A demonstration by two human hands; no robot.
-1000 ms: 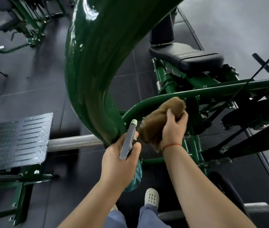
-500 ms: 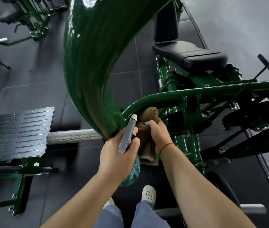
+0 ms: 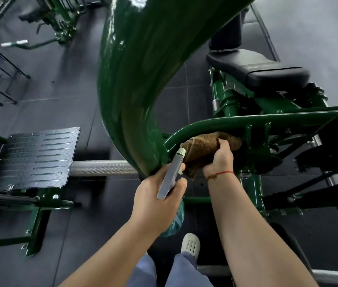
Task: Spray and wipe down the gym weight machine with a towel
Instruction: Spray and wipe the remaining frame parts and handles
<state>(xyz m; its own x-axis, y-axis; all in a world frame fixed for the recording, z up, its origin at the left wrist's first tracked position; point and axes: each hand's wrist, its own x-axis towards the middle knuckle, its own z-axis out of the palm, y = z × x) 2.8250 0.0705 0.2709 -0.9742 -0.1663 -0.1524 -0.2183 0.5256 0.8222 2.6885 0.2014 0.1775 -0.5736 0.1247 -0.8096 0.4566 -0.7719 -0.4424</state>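
Note:
A dark green weight machine fills the view, with a thick curved arm (image 3: pixel 135 79) overhead and a thinner curved bar (image 3: pixel 215 123) running to the right. My right hand (image 3: pixel 219 160) grips a brown towel (image 3: pixel 203 148) and holds it up against the underside of that thinner bar. My left hand (image 3: pixel 155 199) grips a spray bottle (image 3: pixel 171 175) with a grey head and a teal body, its nozzle pointing up toward the towel. Most of the bottle's body is hidden behind my hand.
A knurled steel peg (image 3: pixel 101 167) sticks out to the left, beside a ribbed black footplate (image 3: pixel 33 158). A black padded seat (image 3: pixel 261 69) stands at the upper right. Black cables and struts (image 3: pixel 319 183) cross the right side. My shoe (image 3: pixel 190 245) stands on the dark floor tiles.
My right hand slid the towel left along the thinner bar toward the joint, then back to the right under it. My left hand with the spray bottle stayed nearly still.

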